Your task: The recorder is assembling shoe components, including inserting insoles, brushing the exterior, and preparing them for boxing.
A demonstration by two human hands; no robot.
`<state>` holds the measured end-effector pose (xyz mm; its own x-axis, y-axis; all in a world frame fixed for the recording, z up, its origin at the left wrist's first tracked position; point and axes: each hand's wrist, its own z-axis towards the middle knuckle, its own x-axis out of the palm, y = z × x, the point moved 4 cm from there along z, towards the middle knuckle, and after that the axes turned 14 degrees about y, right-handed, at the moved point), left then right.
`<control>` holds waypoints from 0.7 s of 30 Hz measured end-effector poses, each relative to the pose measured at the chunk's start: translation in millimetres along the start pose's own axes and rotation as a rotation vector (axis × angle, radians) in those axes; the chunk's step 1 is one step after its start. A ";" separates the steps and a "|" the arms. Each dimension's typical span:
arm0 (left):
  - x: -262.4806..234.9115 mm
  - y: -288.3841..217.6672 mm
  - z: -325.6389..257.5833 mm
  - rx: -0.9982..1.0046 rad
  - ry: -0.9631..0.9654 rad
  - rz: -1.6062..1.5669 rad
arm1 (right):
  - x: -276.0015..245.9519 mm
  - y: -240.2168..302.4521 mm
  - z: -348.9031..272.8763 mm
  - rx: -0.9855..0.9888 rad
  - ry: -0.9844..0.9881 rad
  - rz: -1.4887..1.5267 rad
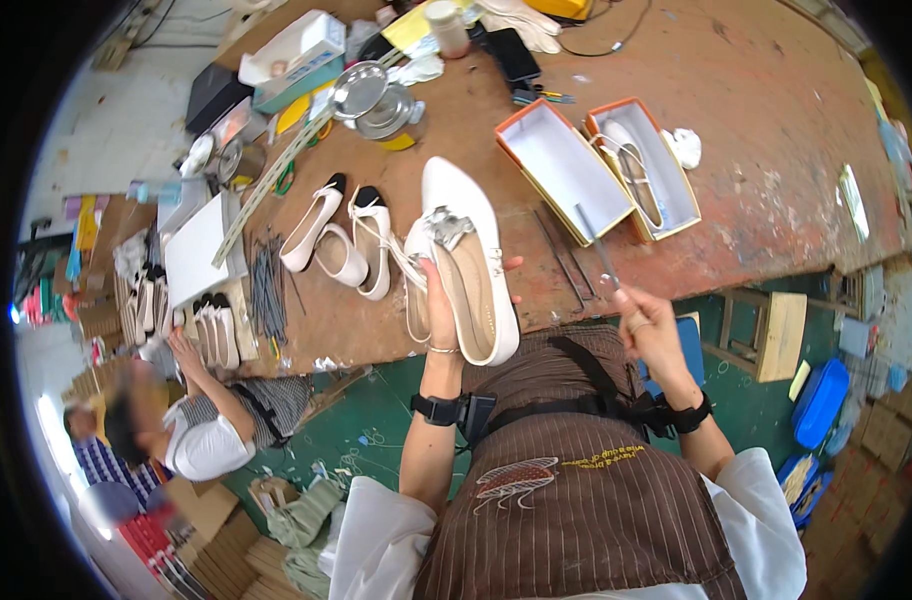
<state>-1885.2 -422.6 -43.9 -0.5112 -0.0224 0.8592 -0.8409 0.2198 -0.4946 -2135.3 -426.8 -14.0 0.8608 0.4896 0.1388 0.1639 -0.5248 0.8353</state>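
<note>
My left hand [442, 308] is closed around a white pointed flat shoe [487, 290], held toe away over the table's front edge. Crumpled silver-white material sits at its throat. A second pale shoe [416, 300] is partly hidden behind my left hand, so I cannot tell whether I hold it too. Between the fingers of my right hand [653, 335] is a thin grey strip [595, 240], pointing up and away. Left of my left hand stand white flats with black toes [374, 240] and a plain white shoe [341, 256].
Two open shoeboxes [561, 170] lie ahead, the right one holding a pale shoe [638, 170]. Dark thin strips [566, 255] lie nearby; a bundle of grey strips [268, 290] is at left. A metal pot [384, 110] stands farther back. A co-worker [211, 425] sits at left by more shoes.
</note>
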 end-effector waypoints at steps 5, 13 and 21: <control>-4.0 1.2 -6.8 -0.008 -0.063 0.092 | 37.1 50.5 -12.8 -0.139 0.115 -0.159; 15.8 5.0 -24.6 0.035 -0.186 0.421 | 74.8 87.9 2.7 -0.248 0.145 -0.521; 44.2 -21.3 -36.3 0.182 -0.151 1.025 | 84.7 68.5 15.3 -0.225 0.203 -0.179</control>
<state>-1883.5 -392.8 9.4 -0.9995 -0.0324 -0.0007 -0.0010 0.0531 -0.9986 -2043.8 -432.0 46.9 0.7110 0.7003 0.0636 0.1737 -0.2625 0.9491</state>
